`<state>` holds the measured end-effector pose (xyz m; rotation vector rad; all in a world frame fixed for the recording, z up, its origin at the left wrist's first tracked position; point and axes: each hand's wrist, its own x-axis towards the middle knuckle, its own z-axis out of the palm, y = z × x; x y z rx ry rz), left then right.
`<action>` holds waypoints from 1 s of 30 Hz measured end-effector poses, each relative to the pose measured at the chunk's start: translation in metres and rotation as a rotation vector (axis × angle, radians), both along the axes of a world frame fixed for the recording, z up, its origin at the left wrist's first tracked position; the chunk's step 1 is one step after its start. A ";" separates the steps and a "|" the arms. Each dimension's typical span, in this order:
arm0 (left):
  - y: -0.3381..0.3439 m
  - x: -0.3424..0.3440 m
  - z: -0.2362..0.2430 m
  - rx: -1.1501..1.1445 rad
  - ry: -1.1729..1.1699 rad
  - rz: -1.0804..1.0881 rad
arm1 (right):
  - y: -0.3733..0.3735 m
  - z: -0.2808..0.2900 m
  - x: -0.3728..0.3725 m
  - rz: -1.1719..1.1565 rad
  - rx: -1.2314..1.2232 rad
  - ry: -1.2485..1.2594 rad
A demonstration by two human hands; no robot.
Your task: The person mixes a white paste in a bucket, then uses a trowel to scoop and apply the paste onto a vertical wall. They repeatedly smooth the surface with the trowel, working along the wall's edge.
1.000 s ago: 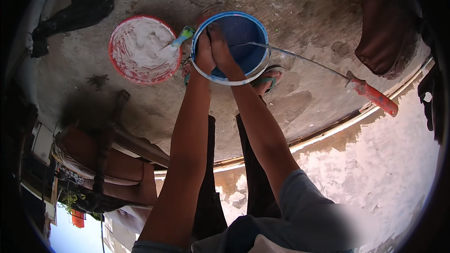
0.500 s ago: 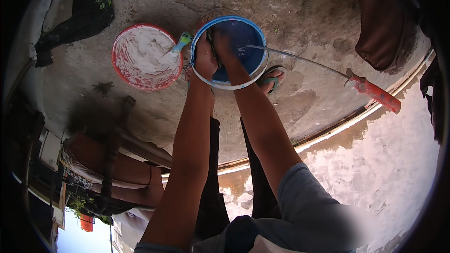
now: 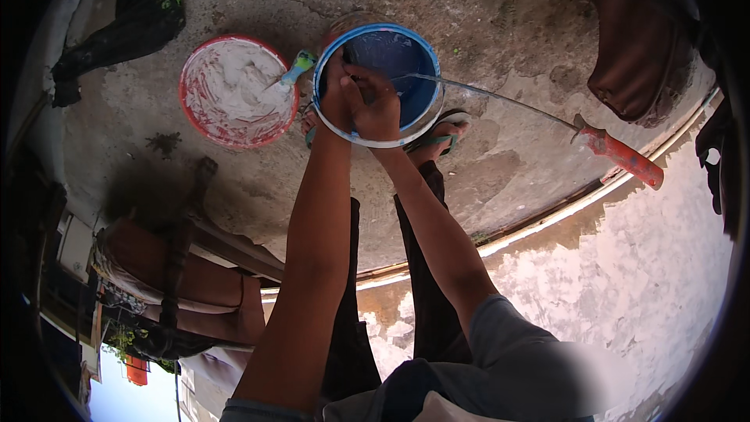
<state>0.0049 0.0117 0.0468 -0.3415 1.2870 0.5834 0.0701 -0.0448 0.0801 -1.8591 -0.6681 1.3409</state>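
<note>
Both my hands are together inside the blue bucket point(image 3: 431, 98), at its left side. My left hand point(image 3: 336, 98) runs down along the inner wall; its fingers are mostly hidden. My right hand point(image 3: 375, 113) is against it, fingers curled in; whatever they hold, if anything, is hidden. A thin metal rod with a red handle point(image 3: 625, 158) leans across the bucket's right rim, its far end inside. Left of the bucket stands a red tub point(image 3: 184, 98) of white paste point(image 3: 238, 82). A tool with a green and blue handle point(image 3: 298, 67) is stuck in the paste.
My sandalled feet point(image 3: 444, 137) stand on either side of the bucket on rough concrete point(image 3: 500, 180). A brown bag-like thing point(image 3: 633, 62) lies at the far right, a black cloth-like bundle point(image 3: 133, 27) at the far left. Wooden furniture point(image 3: 234, 246) stands lower left; a patchy white wall point(image 3: 625, 281) fills the lower right.
My right hand has drawn back toward me from deeper in the bucket, and its fingers are now curled beside my left hand. The tub and the rod stay in place.
</note>
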 end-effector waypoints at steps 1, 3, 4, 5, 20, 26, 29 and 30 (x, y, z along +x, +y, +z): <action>-0.010 -0.008 -0.009 0.046 -0.021 -0.004 | 0.014 0.011 -0.007 0.118 0.155 -0.334; -0.023 -0.017 -0.026 0.117 -0.048 -0.024 | 0.019 0.011 -0.014 0.187 0.321 -0.566; -0.025 -0.020 -0.029 0.142 -0.057 -0.034 | 0.016 0.002 -0.015 0.140 0.332 -0.459; -0.027 -0.023 -0.033 0.163 -0.064 -0.044 | 0.012 -0.006 -0.016 0.093 0.342 -0.353; -0.042 -0.021 -0.057 0.315 -0.032 -0.098 | -0.009 0.020 -0.004 0.032 0.119 -0.205; -0.043 -0.018 -0.059 0.348 -0.023 -0.111 | -0.008 0.014 0.004 0.048 0.185 -0.184; -0.046 -0.020 -0.057 0.370 -0.029 -0.136 | -0.011 0.011 0.004 0.094 0.231 -0.213; -0.047 -0.022 -0.057 0.381 -0.050 -0.151 | -0.012 0.011 0.006 0.090 0.210 -0.166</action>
